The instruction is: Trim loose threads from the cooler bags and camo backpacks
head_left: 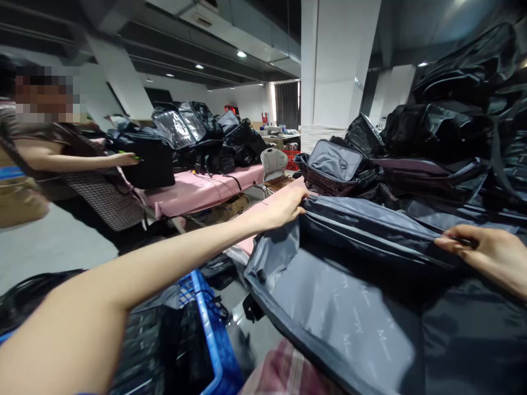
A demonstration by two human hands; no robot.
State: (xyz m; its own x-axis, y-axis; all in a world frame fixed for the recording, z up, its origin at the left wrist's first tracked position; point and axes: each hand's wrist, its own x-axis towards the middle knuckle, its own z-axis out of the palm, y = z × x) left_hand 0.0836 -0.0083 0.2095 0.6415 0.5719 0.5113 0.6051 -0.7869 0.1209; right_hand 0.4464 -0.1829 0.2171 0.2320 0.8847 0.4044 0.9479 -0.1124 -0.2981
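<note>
A large dark bag (346, 307) lies opened wide in front of me, its grey lining printed with pale letter marks. My left hand (288, 208) reaches across and pinches the far left corner of the bag's upper edge. On the right, my right hand (481, 247) grips the same edge near its other end, thumb against fingers. Between the hands the edge is stretched, with a light grey piping line running along it. The bag's lower right part is in shadow and runs out of view.
A blue plastic crate (212, 334) with dark items stands at lower left. Black bags are piled on a pink-covered table (197, 192) and at right, where another open bag (335, 159) lies. A co-worker (53, 142) stands at left, holding a black bag (150, 162). A white pillar (337, 66) rises behind.
</note>
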